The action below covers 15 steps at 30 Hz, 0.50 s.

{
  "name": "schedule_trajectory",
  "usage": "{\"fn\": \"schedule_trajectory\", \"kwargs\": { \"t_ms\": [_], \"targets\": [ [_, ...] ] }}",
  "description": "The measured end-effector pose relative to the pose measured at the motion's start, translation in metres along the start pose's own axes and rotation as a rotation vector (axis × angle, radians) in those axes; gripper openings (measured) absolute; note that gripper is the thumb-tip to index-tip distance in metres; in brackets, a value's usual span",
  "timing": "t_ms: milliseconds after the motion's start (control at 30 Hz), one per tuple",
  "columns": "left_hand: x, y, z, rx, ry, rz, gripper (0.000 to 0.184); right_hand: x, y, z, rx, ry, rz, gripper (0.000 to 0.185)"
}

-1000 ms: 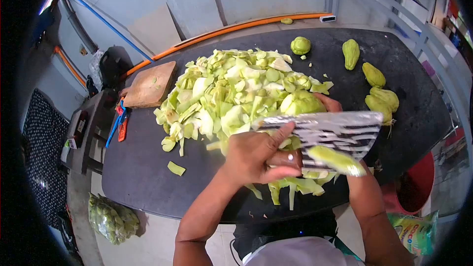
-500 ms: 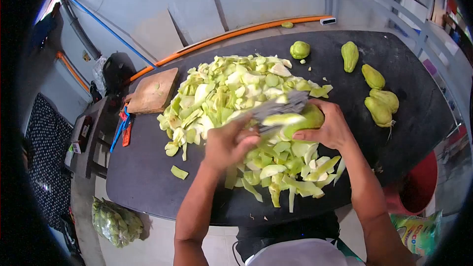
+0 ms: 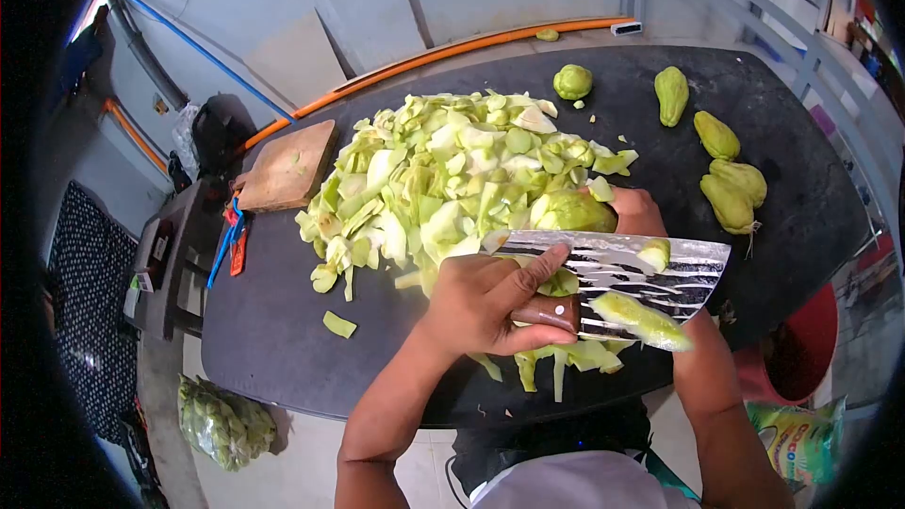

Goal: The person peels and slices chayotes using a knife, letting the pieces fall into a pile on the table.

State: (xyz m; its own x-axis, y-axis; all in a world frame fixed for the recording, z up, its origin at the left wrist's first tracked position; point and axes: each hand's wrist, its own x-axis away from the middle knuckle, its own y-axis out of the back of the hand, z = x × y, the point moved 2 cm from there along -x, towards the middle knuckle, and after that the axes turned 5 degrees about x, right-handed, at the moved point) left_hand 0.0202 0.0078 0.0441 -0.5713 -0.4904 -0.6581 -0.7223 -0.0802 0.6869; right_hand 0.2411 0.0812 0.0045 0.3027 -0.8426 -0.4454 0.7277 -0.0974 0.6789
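My left hand (image 3: 476,306) is closed around the brown wooden handle of a cleaver (image 3: 617,269), index finger along the blade. The broad, wet blade lies face up, with pale green pieces stuck to it. Just beyond its upper edge, a partly cut chayote (image 3: 571,212) sits in my right hand (image 3: 641,211). The blade hides much of the right wrist and part of that hand's fingers. A large heap of chayote slices (image 3: 424,165) spreads on the dark table (image 3: 283,339) around and under both hands.
Several whole chayotes (image 3: 671,96) lie at the table's far right. A wooden chopping board (image 3: 287,167) rests at the left edge, by an orange-red tool (image 3: 238,250). A red bucket (image 3: 801,344) and a green bag (image 3: 801,443) stand at right; a plastic bag of chayotes (image 3: 224,424) lies on the floor.
The cleaver has come down and right, from a blur at the chayote to a flat tilt nearer me. My right hand and the chayote stay close to where they were.
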Motion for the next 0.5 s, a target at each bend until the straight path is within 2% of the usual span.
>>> {"fn": "schedule_trajectory", "kwargs": {
  "t_ms": [33,133,167,267,300,333,367,400,433,467,500],
  "targets": [
    [0.001,0.0,0.003,0.004,0.006,-0.017,0.083,0.001,0.006,0.01,0.026,0.129,-0.097,0.05],
    [0.009,0.0,0.018,0.002,0.027,-0.055,0.082,-0.005,0.005,0.002,-0.063,0.061,0.058,0.039],
    [0.012,0.004,0.023,-0.009,0.032,-0.054,0.082,-0.003,-0.006,-0.006,0.059,0.195,-0.108,0.035],
    [0.015,0.01,0.03,-0.032,0.074,-0.01,0.08,-0.002,-0.005,-0.006,-0.031,0.064,-0.029,0.037],
    [0.021,0.011,0.04,-0.032,0.096,0.007,0.079,-0.002,-0.003,-0.006,0.04,0.144,-0.008,0.045],
    [0.027,0.012,0.048,-0.033,0.119,0.022,0.078,0.008,-0.024,-0.033,0.005,0.319,-0.21,0.054],
    [0.032,0.016,0.056,0.07,0.264,-0.034,0.075,0.002,-0.004,-0.007,-0.057,0.19,-0.082,0.058],
    [0.035,0.024,0.062,-0.035,0.352,-0.016,0.063,-0.004,0.017,0.02,-0.117,0.063,0.039,0.062],
    [0.04,0.028,0.07,-0.01,0.434,-0.065,0.059,-0.005,0.02,0.022,-0.19,0.127,-0.005,0.066],
    [0.047,0.031,0.077,0.016,0.518,-0.116,0.056,-0.006,0.019,0.021,-0.235,0.046,0.013,0.066],
    [0.05,0.035,0.078,-0.012,0.513,-0.116,0.051,-0.008,0.017,0.018,-0.278,-0.034,0.031,0.066]
  ]
}}
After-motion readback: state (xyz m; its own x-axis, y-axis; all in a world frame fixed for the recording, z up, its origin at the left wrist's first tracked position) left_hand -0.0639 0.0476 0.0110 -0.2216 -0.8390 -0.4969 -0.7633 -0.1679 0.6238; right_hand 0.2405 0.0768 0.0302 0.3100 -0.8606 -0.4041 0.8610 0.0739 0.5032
